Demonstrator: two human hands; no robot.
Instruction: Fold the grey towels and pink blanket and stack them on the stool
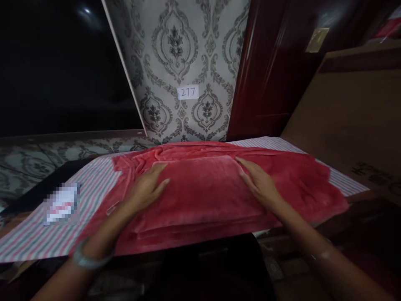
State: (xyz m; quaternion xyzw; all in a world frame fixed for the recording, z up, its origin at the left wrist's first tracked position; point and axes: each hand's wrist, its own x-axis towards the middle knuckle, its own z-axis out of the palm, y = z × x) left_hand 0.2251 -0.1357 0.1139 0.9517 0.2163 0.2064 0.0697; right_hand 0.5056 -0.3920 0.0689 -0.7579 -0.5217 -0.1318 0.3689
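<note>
A red plush garment or blanket (203, 192), its exact kind unclear, lies over a striped cloth, with a flat rectangular folded part in its middle. At the left edge of that part rests my left hand (150, 186), thumb and fingers apart. My right hand (258, 182) lies along the right edge, its fingers stretched out toward the far corner. Both palms face inward and touch the plush fabric. Loose, wrinkled fabric spreads out beyond both hands, and a small pale loop or tag (113, 207) shows near my left forearm.
The striped cloth (84, 200) covers the table. A blurred-out white item (62, 205) lies on its left side. Behind stand a large dark television screen (62, 67) and a patterned wall with a paper marked 277 (188, 92). A big cardboard box (354, 108) stands at right.
</note>
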